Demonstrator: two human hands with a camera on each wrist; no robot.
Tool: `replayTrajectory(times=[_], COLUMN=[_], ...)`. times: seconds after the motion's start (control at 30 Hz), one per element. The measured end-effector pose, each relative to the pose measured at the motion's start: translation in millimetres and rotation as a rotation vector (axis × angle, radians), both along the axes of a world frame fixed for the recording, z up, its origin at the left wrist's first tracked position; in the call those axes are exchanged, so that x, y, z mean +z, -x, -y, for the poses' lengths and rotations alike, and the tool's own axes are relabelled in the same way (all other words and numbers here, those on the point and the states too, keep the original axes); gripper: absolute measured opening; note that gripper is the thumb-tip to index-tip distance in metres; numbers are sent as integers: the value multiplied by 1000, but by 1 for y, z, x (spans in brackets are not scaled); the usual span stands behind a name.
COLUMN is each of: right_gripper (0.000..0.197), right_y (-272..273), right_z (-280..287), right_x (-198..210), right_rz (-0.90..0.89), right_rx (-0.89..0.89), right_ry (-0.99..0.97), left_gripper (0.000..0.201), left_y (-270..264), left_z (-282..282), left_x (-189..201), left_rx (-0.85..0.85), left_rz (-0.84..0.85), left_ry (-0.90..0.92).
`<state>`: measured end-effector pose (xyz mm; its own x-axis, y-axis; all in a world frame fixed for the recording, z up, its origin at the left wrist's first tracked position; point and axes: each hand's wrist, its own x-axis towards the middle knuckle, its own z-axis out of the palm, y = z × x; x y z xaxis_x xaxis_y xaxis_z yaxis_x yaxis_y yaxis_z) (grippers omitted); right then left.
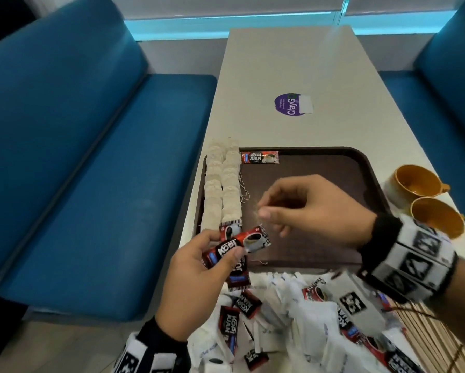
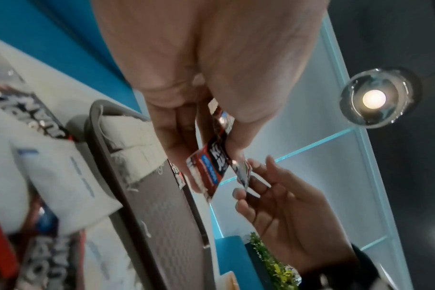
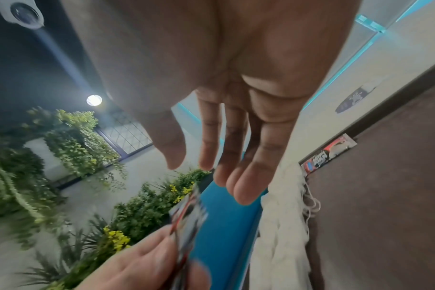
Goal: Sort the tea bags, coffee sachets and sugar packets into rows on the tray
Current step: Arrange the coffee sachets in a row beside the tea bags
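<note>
A brown tray (image 1: 360,168) lies on the table, with two rows of beige tea bags (image 1: 222,184) along its left edge and one red coffee sachet (image 1: 259,157) at its far left corner. My left hand (image 1: 199,267) pinches a bunch of red coffee sachets (image 1: 242,246) over the tray's near left corner; they show again as sachets (image 2: 211,168) in the left wrist view. My right hand (image 1: 293,208) hovers over the tray just right of them, fingers loosely extended and holding nothing, its fingers (image 3: 236,166) straight in the right wrist view.
A mixed pile of white sugar packets (image 1: 301,319) and coffee sachets lies at the table's near end. Two orange-lined cups (image 1: 425,200) stand right of the tray. A purple sticker (image 1: 290,104) is on the table beyond. Blue benches flank the table.
</note>
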<state>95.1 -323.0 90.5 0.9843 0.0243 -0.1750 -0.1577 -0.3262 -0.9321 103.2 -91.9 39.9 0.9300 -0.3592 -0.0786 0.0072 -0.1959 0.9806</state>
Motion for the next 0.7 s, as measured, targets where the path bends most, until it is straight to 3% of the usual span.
replayTrajectory(times=[0.1, 0.3, 0.4, 0.53, 0.7], right_gripper=[31, 13, 6, 14, 17], right_y=[34, 71, 81, 87, 90], right_z=[-11, -15, -13, -11, -14], right_x=[-8, -30, -31, -31, -36], right_rz=[-42, -44, -10, -44, -112], right_rx=[-36, -115, -165, -230, -306], right_ry=[-59, -168, -276, -396, -442], left_gripper=[10, 22, 25, 29, 32], left_y=[5, 20, 27, 33, 33], left_z=[5, 13, 12, 10, 13], left_x=[-1, -5, -12, -10, -6], left_rx=[-6, -18, -32, -10, 18], left_rz=[-20, -101, -271, -408, -461], left_ry=[39, 138, 328, 514, 543])
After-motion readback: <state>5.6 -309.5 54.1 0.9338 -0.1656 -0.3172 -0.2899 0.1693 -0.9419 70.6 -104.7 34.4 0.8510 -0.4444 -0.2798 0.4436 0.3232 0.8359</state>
